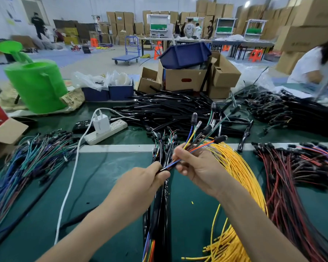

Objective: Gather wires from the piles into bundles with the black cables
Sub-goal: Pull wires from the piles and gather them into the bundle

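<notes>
My left hand (150, 179) grips a bundle of black cables and coloured wires (159, 214) that hangs down toward the table's near edge. My right hand (195, 165) pinches a fan of coloured wires (199, 137) (yellow, blue, orange, brown) just above the left fist; their connector ends point up and to the right. A yellow wire pile (239, 178) lies under my right wrist. A red-and-black wire pile (295, 178) lies at the right, a blue-and-green wire pile (21, 167) at the left. A heap of black cables (170, 108) fills the middle of the table.
A white power strip (106, 131) with a charger and white cord (68, 186) lies left of centre on the green table (106, 186). A green watering can (38, 84), blue bins (108, 93) and cardboard boxes (184, 80) stand behind. A person in white (311, 65) works at the far right.
</notes>
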